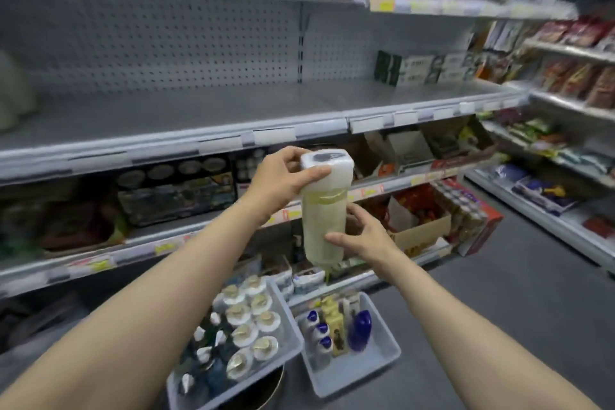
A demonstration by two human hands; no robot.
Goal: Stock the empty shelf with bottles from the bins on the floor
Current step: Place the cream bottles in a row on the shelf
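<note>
Below the front edge of the empty shelf, a pale bottle is held roughly upright w/ both hands, cap end up, clear of the shelf and not yet on it. The left hand grips the white cap end; the right hand holds the lower body, thumb in front, fingers behind. On the floor beneath, two grey bins sit side by side: left bin packed w/ white-capped bottles, right bin w/ fewer items, incl. a dark blue bottle.
</note>
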